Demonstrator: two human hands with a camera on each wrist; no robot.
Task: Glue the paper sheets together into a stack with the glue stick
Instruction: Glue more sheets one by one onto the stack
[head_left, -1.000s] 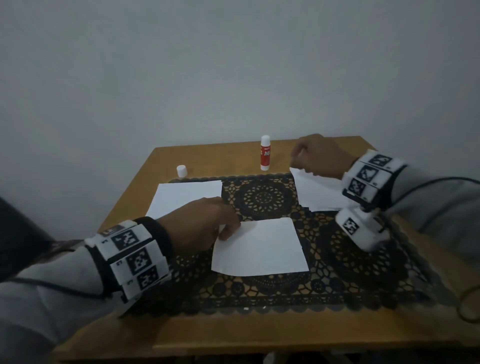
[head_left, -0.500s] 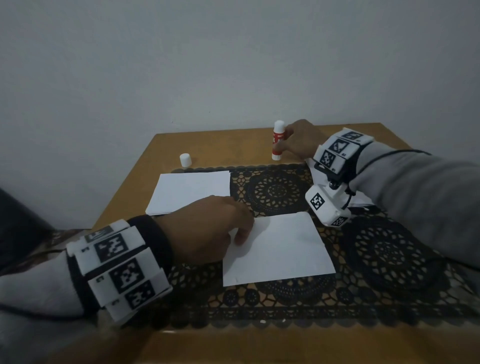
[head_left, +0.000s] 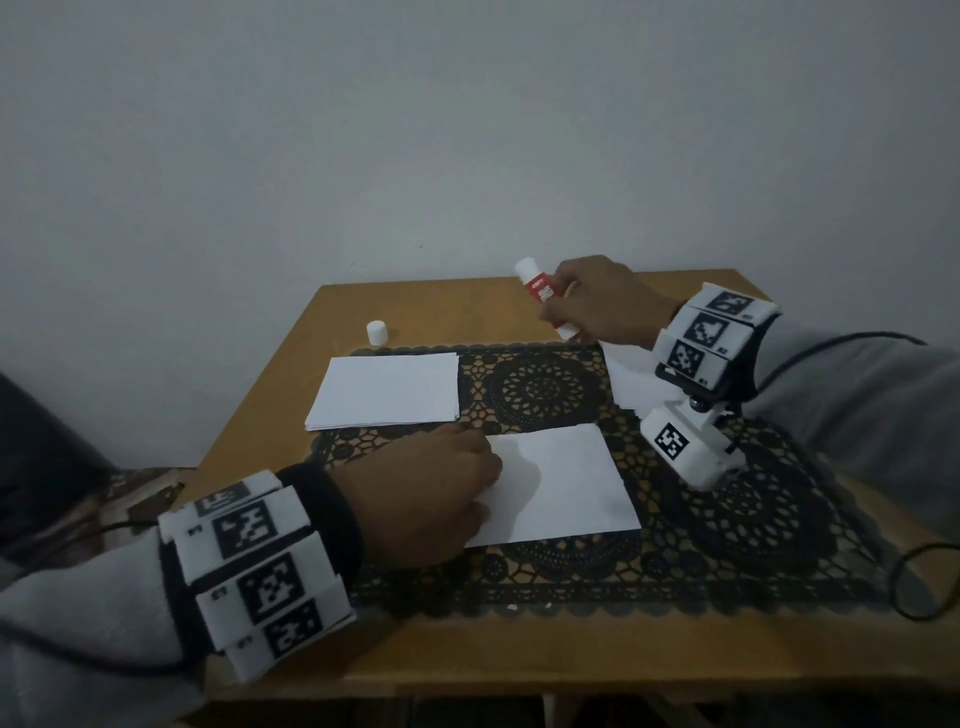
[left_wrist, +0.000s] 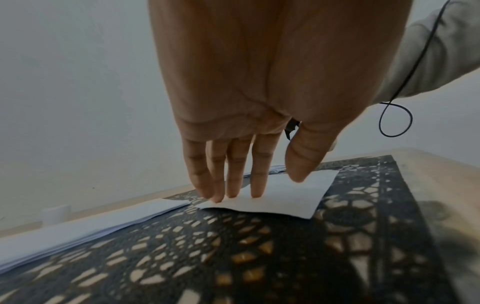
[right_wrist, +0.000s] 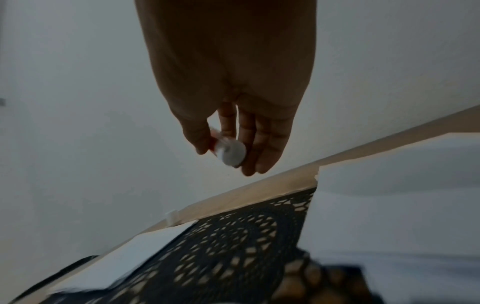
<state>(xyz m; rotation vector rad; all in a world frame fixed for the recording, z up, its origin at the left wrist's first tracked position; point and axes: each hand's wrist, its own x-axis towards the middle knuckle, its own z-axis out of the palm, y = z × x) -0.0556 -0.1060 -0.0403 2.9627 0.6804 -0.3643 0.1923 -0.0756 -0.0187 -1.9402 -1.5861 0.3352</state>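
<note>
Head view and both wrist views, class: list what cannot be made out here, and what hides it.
- Glue stick label: too small, head view.
- Right paper pile: partly behind the right hand and wrist camera.
- Single sheet, left edge: under the left hand.
- Right wrist view: foreground blurred.

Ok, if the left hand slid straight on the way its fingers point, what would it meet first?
Only more of the single sheet that the left hand already presses with straight fingers. Past its far edge lies bare lace mat, then probably the right pile of sheets, though depth is unclear.
</note>
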